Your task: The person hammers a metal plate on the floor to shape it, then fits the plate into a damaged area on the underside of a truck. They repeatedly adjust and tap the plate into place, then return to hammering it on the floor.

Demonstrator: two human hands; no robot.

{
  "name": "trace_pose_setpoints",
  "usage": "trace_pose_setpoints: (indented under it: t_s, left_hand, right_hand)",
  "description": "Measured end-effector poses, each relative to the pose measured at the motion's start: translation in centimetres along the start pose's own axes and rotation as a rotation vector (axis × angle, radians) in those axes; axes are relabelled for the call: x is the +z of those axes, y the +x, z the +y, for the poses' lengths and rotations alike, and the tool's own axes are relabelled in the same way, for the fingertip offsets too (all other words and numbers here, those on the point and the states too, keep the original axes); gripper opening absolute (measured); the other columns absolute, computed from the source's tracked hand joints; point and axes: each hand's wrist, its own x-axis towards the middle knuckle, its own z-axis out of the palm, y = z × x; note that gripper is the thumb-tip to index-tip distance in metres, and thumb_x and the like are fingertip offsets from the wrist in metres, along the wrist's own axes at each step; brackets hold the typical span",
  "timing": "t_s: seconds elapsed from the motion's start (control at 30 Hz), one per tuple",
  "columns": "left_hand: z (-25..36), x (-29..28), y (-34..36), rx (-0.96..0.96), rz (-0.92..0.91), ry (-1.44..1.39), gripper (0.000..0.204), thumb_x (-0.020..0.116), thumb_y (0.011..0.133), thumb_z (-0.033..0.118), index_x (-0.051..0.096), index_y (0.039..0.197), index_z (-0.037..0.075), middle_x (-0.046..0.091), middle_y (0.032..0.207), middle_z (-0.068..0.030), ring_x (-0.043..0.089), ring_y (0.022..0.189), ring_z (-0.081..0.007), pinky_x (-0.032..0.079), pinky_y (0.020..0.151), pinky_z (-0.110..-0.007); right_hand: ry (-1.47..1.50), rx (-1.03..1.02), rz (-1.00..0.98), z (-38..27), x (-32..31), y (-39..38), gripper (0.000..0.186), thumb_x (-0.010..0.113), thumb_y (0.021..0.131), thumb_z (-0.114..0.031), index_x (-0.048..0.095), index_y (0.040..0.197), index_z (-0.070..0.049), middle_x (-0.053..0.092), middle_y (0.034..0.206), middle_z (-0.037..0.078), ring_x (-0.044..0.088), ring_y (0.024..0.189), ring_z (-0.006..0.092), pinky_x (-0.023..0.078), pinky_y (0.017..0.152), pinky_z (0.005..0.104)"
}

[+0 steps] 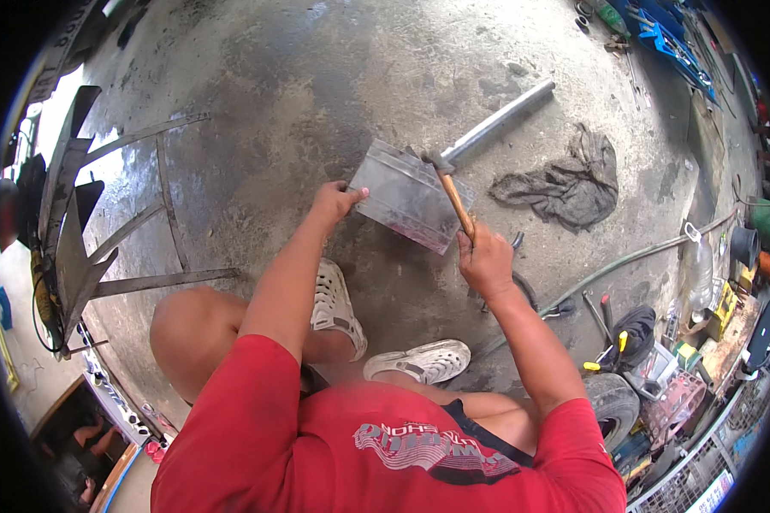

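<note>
My left hand (339,203) grips the left edge of a grey rectangular sheet-metal panel (398,192), its thumb lying on the upper face. Ridges run along the panel, and its near edge looks reddish. In my right hand (488,261) is a hammer (456,202), held by the lower end of its wooden handle. The hammer's dark head is over the panel's far right part; whether it touches is unclear. A straight grey metal bar (500,122) extends away from beside the hammer head, and its near end is partly hidden.
A dark crumpled rag (573,184) lies right of the panel. A metal frame with blades (73,214) stands at left. A hose (612,267) crosses the floor at right, near a tire (612,410), a clear plastic bottle (700,269) and assorted clutter. My shoes (423,362) are close below.
</note>
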Motion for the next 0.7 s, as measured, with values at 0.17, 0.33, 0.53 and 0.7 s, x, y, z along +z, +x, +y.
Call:
trace_pose_setpoints:
  t_s: [0.17,0.33,0.53,0.7]
  left_hand:
    - [1.7,-1.6,-0.4,0.049,0.039,0.018,0.092,0.091,0.077,0.051,0.062,0.141,-0.008,0.069,0.133,-0.0272,0.069,0.122,-0.0353,0.053,0.102,-0.041]
    - [3.6,-1.1,1.4,0.088,-0.001,0.201,0.092,0.090,0.077,0.054,0.063,0.141,-0.006,0.068,0.135,-0.0272,0.067,0.126,-0.0364,0.052,0.106,-0.041]
    - [-0.7,-2.1,1.5,0.026,0.007,0.056,0.092,0.090,0.076,0.056,0.064,0.139,-0.006,0.070,0.132,-0.0267,0.070,0.120,-0.0347,0.054,0.103,-0.041]
    - [-0.7,-2.4,2.7,0.066,0.019,0.134,0.091,0.090,0.077,0.053,0.064,0.139,-0.008,0.075,0.121,-0.0243,0.076,0.101,-0.0293,0.059,0.089,-0.038]
  right_hand:
    - [0.335,-0.423,0.239,-2.3,-3.8,0.9,0.026,0.074,0.090,-0.019,0.061,0.105,-0.002,0.066,0.080,0.021,0.066,0.080,0.0452,0.052,0.071,0.0509]
    - [-0.108,0.102,-0.089,3.2,1.4,1.4,0.024,0.072,0.093,-0.023,0.062,0.103,-0.003,0.066,0.076,0.021,0.065,0.076,0.0463,0.052,0.071,0.0541]
    - [0.242,-0.437,0.310,-3.1,-4.3,0.8,0.019,0.069,0.095,-0.021,0.059,0.094,-0.005,0.065,0.070,0.021,0.065,0.070,0.0458,0.052,0.068,0.0552]
    - [-0.121,0.130,-0.114,1.3,1.8,-0.4,0.021,0.068,0.093,-0.022,0.061,0.101,-0.004,0.067,0.073,0.021,0.068,0.072,0.0448,0.053,0.068,0.0542]
